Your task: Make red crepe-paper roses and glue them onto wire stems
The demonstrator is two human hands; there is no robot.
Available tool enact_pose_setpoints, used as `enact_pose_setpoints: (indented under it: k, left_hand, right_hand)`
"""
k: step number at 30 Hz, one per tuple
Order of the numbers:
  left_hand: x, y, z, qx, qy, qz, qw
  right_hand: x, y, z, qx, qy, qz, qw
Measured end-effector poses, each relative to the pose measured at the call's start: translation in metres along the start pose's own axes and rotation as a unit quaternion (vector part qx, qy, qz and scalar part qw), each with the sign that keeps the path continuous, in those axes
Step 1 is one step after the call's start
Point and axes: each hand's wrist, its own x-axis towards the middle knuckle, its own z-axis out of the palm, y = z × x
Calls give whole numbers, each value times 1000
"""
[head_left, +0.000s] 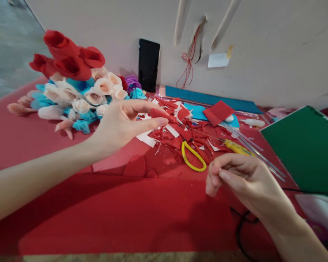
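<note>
My left hand [120, 122] reaches over the scrap pile, thumb and forefinger closed on a small piece of red paper [164, 115]. Low on the right, my right hand [237, 174] has its thumb and fingertips pressed together; anything between them is too small or hidden to make out. Between the hands lie yellow-handled scissors [194, 157], their blades covered by red and white paper scraps [177, 136]. Just above my right hand rests a yellow-handled tool [238, 147] with a thin shaft. Red cut petals [135, 166] lie flat below my left hand.
Crepe-paper flowers [68, 91] in red, cream and blue are heaped at the left. A black phone [149, 65] leans against the wall. A green board [306, 149], clear sticks [254, 151] and a black cable [239, 233] are at the right. Red paper [112, 214] spans the front.
</note>
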Motion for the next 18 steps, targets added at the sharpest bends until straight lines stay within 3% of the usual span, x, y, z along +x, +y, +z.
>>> enact_pose_setpoints:
  k: [8,18]
  left_hand:
    - [0,1,1,5,-11,-2,1000]
    - [-1,1,1,41,-1,-9,999]
  right_hand:
    - [4,3,3,-1,-4,27,1000]
    - [2,11,-2,-7,-38,-5,999]
